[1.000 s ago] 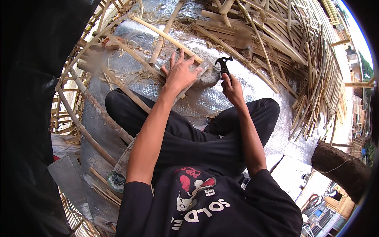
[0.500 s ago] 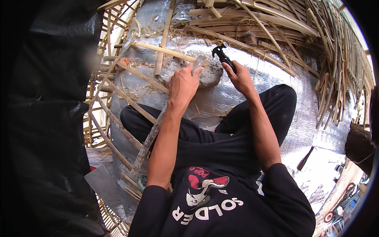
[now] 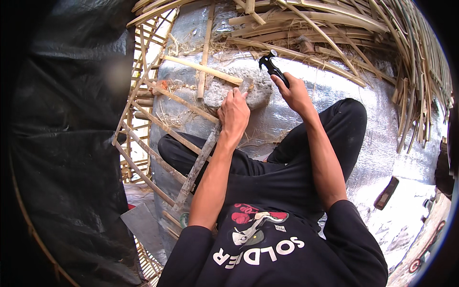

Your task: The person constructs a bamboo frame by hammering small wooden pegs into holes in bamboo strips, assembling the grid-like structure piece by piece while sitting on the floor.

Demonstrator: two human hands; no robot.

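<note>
My left hand point(image 3: 234, 111) is closed around a weathered grey wooden strip point(image 3: 198, 165). Its pale upper end point(image 3: 246, 85) pokes past my fingers over a rough grey stone point(image 3: 260, 95). The strip's lower part runs back beneath my left forearm. The tip of a lighter bamboo strip point(image 3: 205, 71) also reaches the stone, close to my fingers. In my right hand point(image 3: 297, 95) is a black claw hammer point(image 3: 268, 60), gripped by its handle and raised just right of the strip's end. A gap shows between the hammer head and the strip.
Crossed bamboo strips point(image 3: 174, 136) form a lattice at left, by a black plastic sheet point(image 3: 71, 158). Many split bamboo slats point(image 3: 311, 24) are piled along the far side and right. Silvery foil sheeting point(image 3: 377, 138) covers the floor, with a dark wood piece point(image 3: 386, 193) on it.
The whole view has shifted slightly, moving the scene rightward in the picture. Both hands keep their grips, and the hammer stays raised beside the strip's end.
</note>
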